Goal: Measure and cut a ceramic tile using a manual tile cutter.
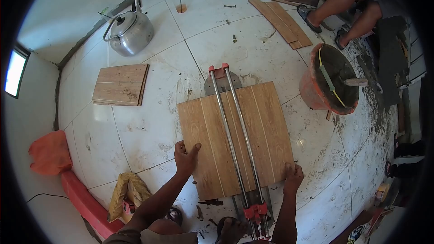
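Two bare hands in use, both at one wood-grain tile [212, 140]. Tile laid flat under the twin chrome rails of a manual tile cutter [232, 149], which is set on the white tiled floor [158, 126]; tile overlapping cutter base on both sides, slightly skewed in view.

L hand [186, 156]: grip closed on tile's L edge, approx. mid-length; thumb seen on top, fingers bent at the side, tips partly hidden. R hand [293, 176]: grip closed on tile nr lower R corner, thumb on top, fingers at edge. Red carriage [256, 211] seen at near end of rails, clear of the tile, btwn the forearms.

Surroundings: stack of wood-grain tiles [118, 84] placed L of cutter, well apart. Metal kettle [132, 36] stood behind stack; plastic cup w/ straw [180, 5] to its R, brown liquid at bottom. Orange bucket [312, 86] stood R of cutter, tool handle [356, 82] seen over its rim. Two wood-grain planks [280, 22] laid overlapping, upper R, nr a co-worker's feet. Yellow bag [126, 190] left by L forearm. Floor marked w/ dirt & scraps.
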Available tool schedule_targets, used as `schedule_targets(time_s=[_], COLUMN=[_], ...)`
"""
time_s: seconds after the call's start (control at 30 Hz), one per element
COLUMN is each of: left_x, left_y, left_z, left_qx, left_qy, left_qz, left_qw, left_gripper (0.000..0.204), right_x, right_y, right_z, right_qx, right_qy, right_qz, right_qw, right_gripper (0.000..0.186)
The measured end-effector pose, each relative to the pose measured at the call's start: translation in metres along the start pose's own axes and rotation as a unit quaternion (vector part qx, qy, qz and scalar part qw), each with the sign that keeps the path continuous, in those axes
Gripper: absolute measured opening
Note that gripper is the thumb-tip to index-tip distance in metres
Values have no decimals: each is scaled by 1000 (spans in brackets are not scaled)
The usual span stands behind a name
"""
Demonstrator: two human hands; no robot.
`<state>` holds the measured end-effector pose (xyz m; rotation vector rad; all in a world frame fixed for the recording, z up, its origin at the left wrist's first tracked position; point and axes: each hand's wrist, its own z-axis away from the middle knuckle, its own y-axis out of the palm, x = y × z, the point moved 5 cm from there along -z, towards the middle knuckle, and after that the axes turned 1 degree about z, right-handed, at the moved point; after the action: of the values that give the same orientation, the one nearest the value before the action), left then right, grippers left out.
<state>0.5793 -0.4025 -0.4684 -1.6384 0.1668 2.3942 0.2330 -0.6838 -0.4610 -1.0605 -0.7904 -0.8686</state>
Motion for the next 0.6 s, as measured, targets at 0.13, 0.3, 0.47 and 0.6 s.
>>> schedule_targets(time_s=[0.13, 0.3, 0.47, 0.6], left_x=[-27, 9, 112, -75], left_y=[-29, -225, -279, -248], left_z=[23, 151, 207, 200], left_qx=[11, 16, -28, -152], left_qy=[69, 275, 26, 246], left_qz=[-63, -481, -638, -641], left_qw=[996, 832, 769, 711], left_gripper=[52, 54, 64, 68], right_x=[-12, -9, -5, 40], right_y=[-17, -54, -54, -41], right_z=[-8, 6, 27, 43], right_qx=[-17, -67, -157, -145], right_qy=[-54, 5, -64, -122], right_qz=[11, -11, -40, -50], right_qw=[998, 998, 985, 981], right_gripper=[32, 30, 25, 17])
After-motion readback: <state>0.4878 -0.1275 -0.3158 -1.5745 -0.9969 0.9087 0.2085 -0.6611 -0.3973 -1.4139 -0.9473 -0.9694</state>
